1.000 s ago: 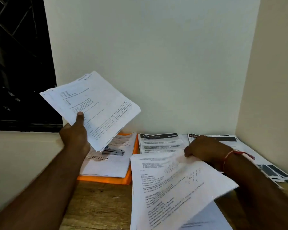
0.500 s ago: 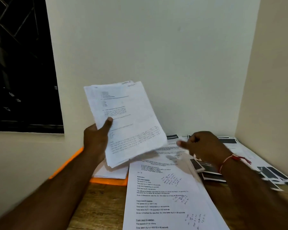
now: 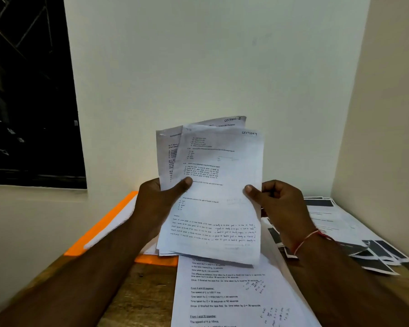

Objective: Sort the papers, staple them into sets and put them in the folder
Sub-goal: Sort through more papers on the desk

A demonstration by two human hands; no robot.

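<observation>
At my far left the orange folder (image 3: 104,224) lies on the wooden table (image 3: 147,298) with white sheets (image 3: 123,215) on it. Just right of it, my left hand (image 3: 156,204) grips the left edge of a fanned sheaf of papers (image 3: 217,208), thumb pressed across the front page. My right hand (image 3: 281,206) pinches the sheaf's right edge, thumb in front and fingers curled behind, holding it upright above a printed sheet (image 3: 222,296) on the table, and further right a spread pile of dark-blocked papers (image 3: 340,223) lies by the side wall.
</observation>
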